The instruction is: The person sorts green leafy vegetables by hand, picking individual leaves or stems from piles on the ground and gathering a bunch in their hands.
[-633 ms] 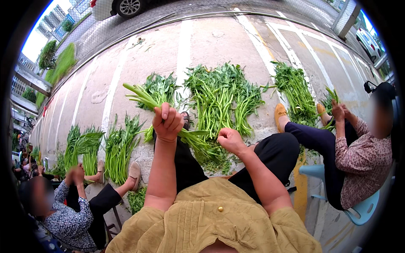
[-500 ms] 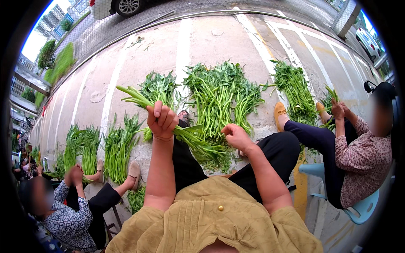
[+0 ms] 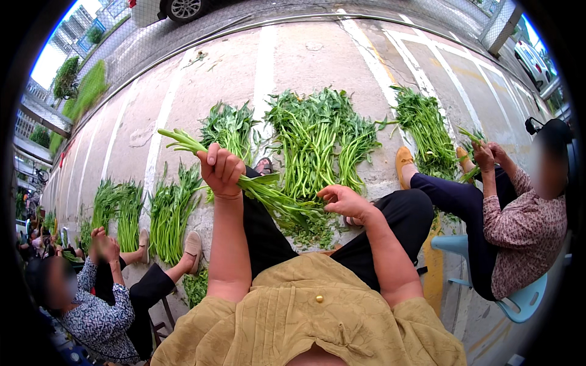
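Note:
My left hand point(image 3: 221, 172) is closed around a bunch of green leafy vegetable point(image 3: 259, 194) that looks like water spinach. Its pale cut stems poke out at the upper left, and the leafy ends hang down to the right over my lap. My right hand point(image 3: 347, 202) is just right of those leaf tips, its fingers loosely bent and apart, with nothing visible in them. Beyond my hands, a wide pile of the same greens point(image 3: 317, 143) lies on the pavement, stems toward me. Loose torn leaves point(image 3: 311, 235) are scattered between my legs.
More greens lie in a smaller pile point(image 3: 229, 129), a left pile point(image 3: 173, 213) and a right pile point(image 3: 427, 131). One person point(image 3: 101, 308) sits at left; another point(image 3: 525, 219), on a blue stool point(image 3: 528, 299), handles greens at right. A mesh fence point(image 3: 244, 24) runs behind.
My left hand has moved slightly left and up with the bunch. My right hand's fingers have loosened and reach a little further left. The person on the left has raised their hands.

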Motion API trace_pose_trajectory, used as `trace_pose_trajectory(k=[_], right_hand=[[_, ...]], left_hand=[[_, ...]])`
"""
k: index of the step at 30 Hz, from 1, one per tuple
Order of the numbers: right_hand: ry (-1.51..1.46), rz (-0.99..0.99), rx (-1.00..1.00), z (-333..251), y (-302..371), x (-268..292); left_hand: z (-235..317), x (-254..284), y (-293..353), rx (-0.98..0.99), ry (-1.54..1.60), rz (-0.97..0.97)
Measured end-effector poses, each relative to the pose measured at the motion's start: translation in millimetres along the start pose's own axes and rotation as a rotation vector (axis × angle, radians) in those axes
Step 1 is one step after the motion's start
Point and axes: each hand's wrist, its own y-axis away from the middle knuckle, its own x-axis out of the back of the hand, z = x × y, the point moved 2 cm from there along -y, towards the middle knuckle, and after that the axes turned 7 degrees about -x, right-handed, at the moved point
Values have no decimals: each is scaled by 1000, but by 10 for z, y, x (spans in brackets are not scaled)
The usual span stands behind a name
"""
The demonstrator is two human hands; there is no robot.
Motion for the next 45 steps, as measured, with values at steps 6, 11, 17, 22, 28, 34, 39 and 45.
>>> trace_pose_trajectory(k=[6, 11, 17, 22, 28, 34, 39, 45], right_hand=[[-122, -73, -58, 98, -90, -92], [-195, -72, -75, 117, -97, -43], [-268, -9, -106, 215, -135, -19], [-58, 146, -121, 209, -122, -12], [332, 377, 29, 360, -211, 40], [-282, 167, 77, 165, -130, 2], [-313, 9, 78, -112, 51, -49], [-267, -132, 146, -148, 77, -137]], left_hand=[[37, -18, -1, -14, 9, 5], [58, -28, 17, -22, -4, 3], [116, 17, 41, -26, -32, -1], [121, 8, 39, -37, -38, 0], [140, -5, 35, -54, -10, 9], [124, -12, 25, -66, -11, 23], [104, -15, 14, -70, -17, 43], [111, 29, 4, -59, -23, 44]])
